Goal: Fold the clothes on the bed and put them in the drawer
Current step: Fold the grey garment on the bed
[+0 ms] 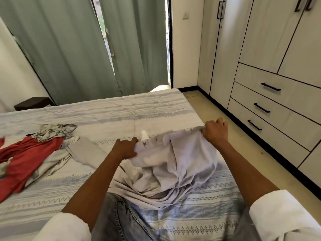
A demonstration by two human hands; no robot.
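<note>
A pale grey garment [178,164] lies rumpled on the bed [121,110] in front of me. My left hand [126,147] grips its upper left edge, and my right hand [216,132] grips its upper right corner, lifting that edge slightly off the bedspread. Further left lies a pile of clothes: a red garment [26,159], a grey patterned one [53,131] and a flat grey piece [83,150]. Three shut drawers with black handles [271,86] are in the wardrobe at the right.
A strip of floor [243,141] runs between the bed's right edge and the wardrobe. Green curtains [69,49] hang behind the bed, beside an open doorway. A dark stool [33,102] stands at the far left. My jeans-clad leg [118,221] rests on the bed.
</note>
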